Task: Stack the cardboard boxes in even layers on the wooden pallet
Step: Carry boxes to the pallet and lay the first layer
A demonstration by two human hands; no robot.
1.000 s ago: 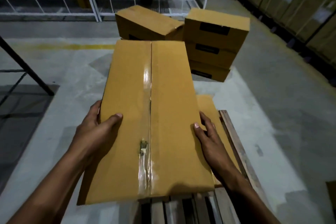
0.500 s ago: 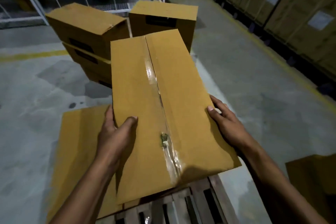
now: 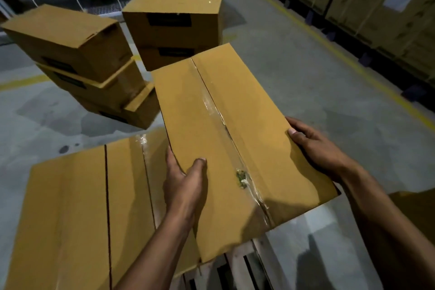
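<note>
Clearly the job is in its early part. Nearest, below the wrists, bare slats of the wooden pallet [image 3: 237,263] show, and left of the left hand [image 3: 182,186] two boxes already laid [image 3: 77,207] lie flat side by side, forming the start of a bottom layer. Both hands are clamped on the carried box [image 3: 221,139], one on each long side: the left hand grips its left edge with the thumb over the top, and the right hand [image 3: 315,146] holds the opposite edge, thumb on the top face. That box sits between the hands, askew to the laid pair and over the pallet's right part; whether it rests on the slats or is held just above them I cannot tell. Clear tape with a torn, greenish scrap runs down its seam. What is left, I judge, is squaring it against its neighbours, then fetching the rest. Beyond the hands, two piles of waiting boxes [image 3: 171,28] stand on the floor, the left pile untidy. They carry dark labels, but no writing is legible, nor on the pale sheets on the strapped cartons [image 3: 386,7] far right.
</note>
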